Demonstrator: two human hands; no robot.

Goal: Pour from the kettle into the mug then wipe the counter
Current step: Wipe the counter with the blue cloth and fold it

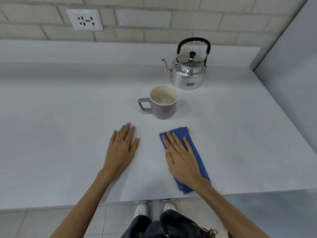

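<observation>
A silver kettle [187, 73] with a black handle stands upright at the back of the white counter [60, 134], spout to the left. In front of it sits a purple mug [161, 103] holding clear liquid, handle to the left. A folded blue cloth [197, 155] lies on the counter near the front edge. My right hand [181, 157] rests flat on top of the cloth, fingers spread. My left hand [122, 148] lies flat on the bare counter to the left of the cloth, holding nothing.
A brick wall with a white power socket [84, 19] runs along the back. A grey panel [291, 66] bounds the counter on the right. The counter's front edge is just below my wrists, with tiled floor and my shoes beneath.
</observation>
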